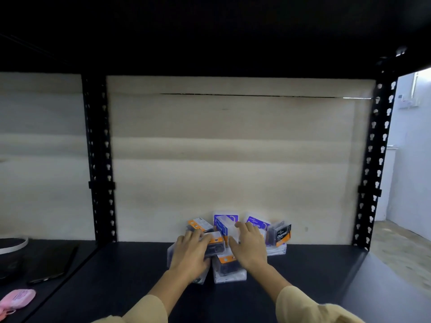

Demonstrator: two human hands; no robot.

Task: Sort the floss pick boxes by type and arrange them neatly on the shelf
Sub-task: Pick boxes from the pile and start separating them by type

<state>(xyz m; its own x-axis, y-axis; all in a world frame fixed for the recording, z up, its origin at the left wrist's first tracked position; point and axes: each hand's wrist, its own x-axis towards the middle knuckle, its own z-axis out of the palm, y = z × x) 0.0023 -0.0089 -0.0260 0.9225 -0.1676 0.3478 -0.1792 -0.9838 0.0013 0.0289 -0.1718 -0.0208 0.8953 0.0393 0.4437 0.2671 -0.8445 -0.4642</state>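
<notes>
Floss pick boxes [229,238] are heaped in a loose, unsorted pile on the dark shelf [314,271], close to the pale back panel [233,148] and a little right of the middle of the bay. Two kinds can be told by the labels: orange-trimmed ones, among them a charcoal box [281,234] standing tilted at the right edge of the pile, and purple-labelled ones [255,223] propped behind. An orange-labelled box [229,270] lies flat at the front, nearest the person.

The left hand [190,254] is laid over the left side of the heap, its fingers curled on an orange-labelled box [214,244]; whether that box is truly clasped or only pressed cannot be told. The right hand [248,247] is spread flat and open over the middle of the pile, with nothing closed in its grip.

The boxes appear to be small, clear, hard plastic cases, so they are judged light, stiff and rather slippery, and liable to slide or topple when a neighbour is drawn out. Each is best taken by its two long side walls between thumb and fingers, top boxes first. Sorting is judged barely begun, since no rows have yet been formed.
</notes>
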